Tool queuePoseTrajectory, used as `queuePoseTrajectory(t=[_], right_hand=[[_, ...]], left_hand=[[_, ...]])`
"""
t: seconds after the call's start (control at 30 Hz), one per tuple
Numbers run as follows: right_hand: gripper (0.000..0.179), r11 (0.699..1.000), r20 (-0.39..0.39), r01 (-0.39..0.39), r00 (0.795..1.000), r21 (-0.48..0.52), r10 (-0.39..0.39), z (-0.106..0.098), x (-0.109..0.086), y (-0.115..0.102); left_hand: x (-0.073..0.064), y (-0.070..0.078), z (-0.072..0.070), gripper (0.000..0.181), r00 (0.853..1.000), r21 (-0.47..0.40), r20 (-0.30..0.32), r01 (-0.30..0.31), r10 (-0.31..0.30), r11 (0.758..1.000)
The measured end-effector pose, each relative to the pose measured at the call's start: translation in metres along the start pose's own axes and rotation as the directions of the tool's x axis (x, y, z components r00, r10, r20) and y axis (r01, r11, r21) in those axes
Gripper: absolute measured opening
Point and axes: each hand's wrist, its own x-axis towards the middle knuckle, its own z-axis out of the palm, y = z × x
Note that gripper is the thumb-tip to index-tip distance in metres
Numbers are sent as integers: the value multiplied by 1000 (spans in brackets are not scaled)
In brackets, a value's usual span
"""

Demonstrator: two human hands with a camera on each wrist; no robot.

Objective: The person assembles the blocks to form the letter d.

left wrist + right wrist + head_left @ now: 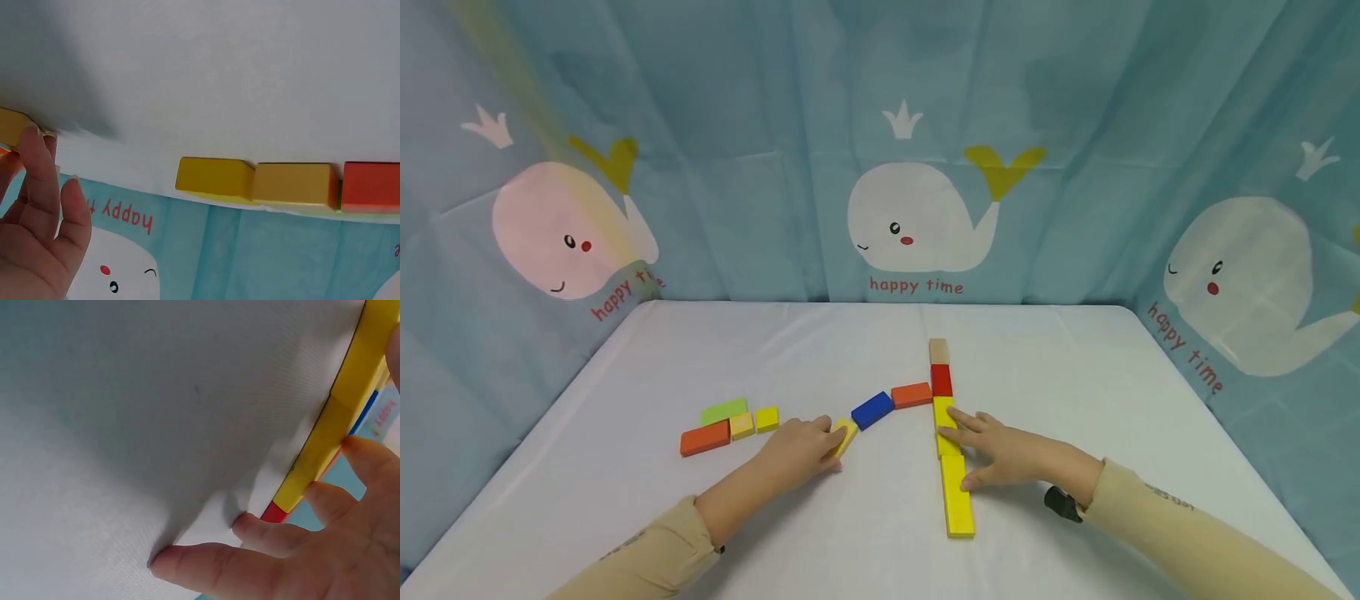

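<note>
My left hand (801,450) pinches a pale yellow block (846,435) at the lower left end of a slanting row. Beside that block lies a blue block (872,410), then an orange block (912,395) that reaches the upright column. From far to near, the column runs: a plain wood block (938,351), a red block (941,380), a yellow block (943,417) and a longer yellow block (957,508). My right hand (1000,450), fingers spread, rests its fingertips on the two yellow blocks. In the left wrist view, the pinched block is partly cut off.
Left of my left hand sits a small group: a green block (724,411), a red-orange block (705,438), a light yellow block (742,426) and a small yellow block (767,419). A white cloth covers the table (1075,358); a blue whale-print curtain (760,225) hangs behind.
</note>
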Motion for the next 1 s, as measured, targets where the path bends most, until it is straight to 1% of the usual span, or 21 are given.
queuePoseTrajectory(t=[0.17,0.27,0.37,0.43,0.53,0.63,0.77,0.9,1.0], right_hand=[[77,1000,5,5,1000,3,-5,0,1,-1],[76,1000,8,18,1000,-2,-18,-1,1,-2],[76,1000,10,23,1000,-10,-22,-2,2,-3],[75,1000,10,12,1000,-15,-11,-2,2,-3],[75,1000,8,-1,1000,-15,1,-1,2,-4],[75,1000,4,-14,1000,-8,14,-1,2,-5],[75,1000,3,-16,1000,2,16,-2,0,-6],[76,1000,6,-5,1000,9,5,-3,-3,-7],[76,1000,9,4,1000,16,-4,-3,-4,-7]], left_hand=[[2,2,0,50,998,-17,38,51,-51,999],[2,-1,3,51,997,-25,39,61,-60,998],[2,-3,6,51,999,-33,11,43,-43,999],[2,-4,7,51,1000,-45,-14,26,-27,999],[2,-4,8,51,999,-75,-27,18,-20,997],[4,-3,9,51,999,-91,-22,21,-23,996],[4,-2,8,51,1000,-77,-25,9,-11,997],[4,-1,8,51,999,-49,-42,-10,8,999],[3,0,7,51,999,-34,-41,-2,1,999]])
